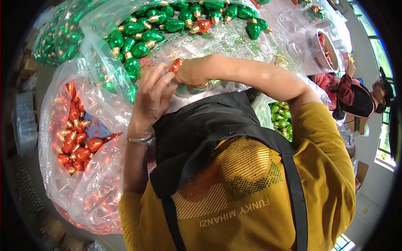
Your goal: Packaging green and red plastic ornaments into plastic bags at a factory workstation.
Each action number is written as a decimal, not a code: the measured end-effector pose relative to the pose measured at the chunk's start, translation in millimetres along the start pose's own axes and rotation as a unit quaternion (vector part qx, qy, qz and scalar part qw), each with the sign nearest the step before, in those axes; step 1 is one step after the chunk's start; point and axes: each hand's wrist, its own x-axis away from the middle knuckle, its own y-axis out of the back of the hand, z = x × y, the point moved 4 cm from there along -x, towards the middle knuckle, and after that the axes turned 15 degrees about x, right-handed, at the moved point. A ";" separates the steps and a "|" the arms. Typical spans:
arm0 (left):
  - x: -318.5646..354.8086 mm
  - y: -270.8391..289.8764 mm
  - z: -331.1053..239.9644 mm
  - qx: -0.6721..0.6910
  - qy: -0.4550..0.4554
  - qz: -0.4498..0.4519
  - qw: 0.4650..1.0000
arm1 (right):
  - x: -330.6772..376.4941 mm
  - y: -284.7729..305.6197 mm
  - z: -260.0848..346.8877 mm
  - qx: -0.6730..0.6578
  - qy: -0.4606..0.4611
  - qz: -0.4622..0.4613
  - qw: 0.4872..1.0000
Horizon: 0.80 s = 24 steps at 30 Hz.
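Observation:
A red glitter light-bulb ornament (176,65) is pinched between my two hands over the near edge of the table. My left hand (154,93) has its fingers bent around the bulb's lower left side, with a bracelet at the wrist. Against the other side curls my right hand (196,71), its fingertips mostly hidden behind the knuckles. The bulb's lower end is hidden by fingers. Beyond my hands, green glitter bulb ornaments (173,25) with gold caps lie in a curved heap, and one red bulb (202,26) lies among them.
At my left stands a clear plastic bag (98,175) with red bulb ornaments (77,146). Another bag (63,25) of green bulbs is at the far left. Lighter green bulbs (282,119) sit by my right elbow. A tub (333,52) and another person (356,94) are at the right.

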 end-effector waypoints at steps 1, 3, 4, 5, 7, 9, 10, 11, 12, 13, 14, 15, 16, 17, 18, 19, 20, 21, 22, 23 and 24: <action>5.5 3.8 -1.2 -0.006 0.010 -0.008 1.000 | 25.1 24.8 2.7 -0.032 -0.003 -0.025 0.999; 11.8 26.9 -14.6 -0.026 0.047 -0.043 0.998 | 99.3 68.8 3.6 -0.140 -0.071 -0.213 0.964; 20.0 44.3 -19.7 -0.049 0.087 -0.082 0.992 | 138.7 80.1 2.4 -0.207 -0.098 -0.313 0.922; 33.7 66.9 -18.9 -0.104 0.097 -0.091 0.986 | 173.1 65.2 -12.2 -0.299 -0.143 -0.367 0.869; 65.9 118.8 -6.6 -0.156 0.140 -0.157 0.965 | 247.3 19.7 -24.3 -0.418 -0.272 -0.458 0.736; 137.2 183.8 26.5 -0.183 0.262 -0.255 0.913 | 322.1 -97.8 -38.4 -0.429 -0.438 -0.412 0.674; 180.0 213.4 32.3 -0.213 0.337 -0.259 0.880 | 334.7 -127.8 -24.7 -0.438 -0.501 -0.340 0.665; 225.6 240.5 39.4 -0.240 0.410 -0.269 0.838 | 351.9 -184.1 -9.1 -0.420 -0.506 -0.296 0.693; 271.8 262.9 60.4 -0.225 0.449 -0.251 0.828 | 365.5 -247.4 11.1 -0.539 -0.591 -0.192 0.569; 326.6 275.1 76.2 -0.210 0.486 -0.238 0.814 | 407.0 -357.2 24.2 -0.553 -0.399 -0.180 0.708; 327.6 264.5 77.7 -0.407 0.427 -0.114 0.800 | 393.4 -396.2 40.0 -0.444 -0.503 0.022 0.741; 322.3 253.0 88.0 -0.392 0.404 -0.129 0.816 | 389.9 -424.8 56.9 -0.291 -0.581 0.211 0.730; 311.0 237.3 100.6 -0.413 0.455 -0.128 0.779 | 400.5 -487.9 58.0 -0.271 -0.586 0.069 0.761; 282.1 225.3 88.4 -0.411 0.522 -0.092 0.742 | 369.6 -494.6 31.3 -0.270 -0.559 0.059 0.782; 290.9 232.6 95.7 -0.414 0.541 -0.114 0.723 | 314.9 -505.3 12.4 -0.294 -0.513 0.029 0.806; 265.3 230.0 99.5 -0.406 0.561 -0.120 0.711 | 288.7 -519.3 10.8 -0.322 -0.483 0.000 0.814; 254.6 230.2 93.3 -0.394 0.587 -0.129 0.695 | 261.7 -523.1 4.5 -0.344 -0.448 -0.024 0.825; 256.8 233.8 84.4 -0.399 0.589 -0.139 0.689 | 240.4 -525.7 0.8 -0.366 -0.416 -0.047 0.831; 255.9 238.0 79.8 -0.377 0.596 -0.154 0.692 | 226.3 -527.9 5.4 -0.389 -0.390 -0.068 0.832; 252.0 240.0 79.8 -0.352 0.600 -0.165 0.699 | 218.2 -529.8 12.3 -0.412 -0.369 -0.090 0.828; 240.7 239.1 90.1 -0.322 0.599 -0.175 0.712 | 217.7 -532.1 16.5 -0.431 -0.356 -0.114 0.821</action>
